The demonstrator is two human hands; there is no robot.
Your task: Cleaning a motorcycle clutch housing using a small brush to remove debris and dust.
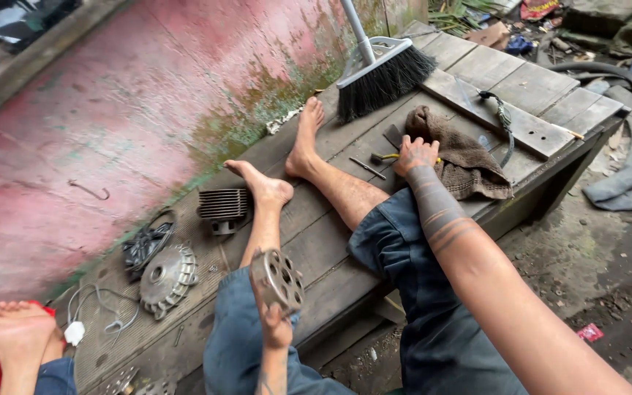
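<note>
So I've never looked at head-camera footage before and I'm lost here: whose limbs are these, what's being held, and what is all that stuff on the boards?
The camera sits on a person's head and looks down, so the bare legs and both arms are theirs. They sit on a wooden platform beside a pink wall.

The left hand holds up a round metal part with holes. The right hand reaches forward onto a yellow-handled tool next to a brown rag.

Also on the boards: a finned engine cylinder, a toothed metal disc, some wires and a broom head. The feet at bottom left belong to another person.
</note>
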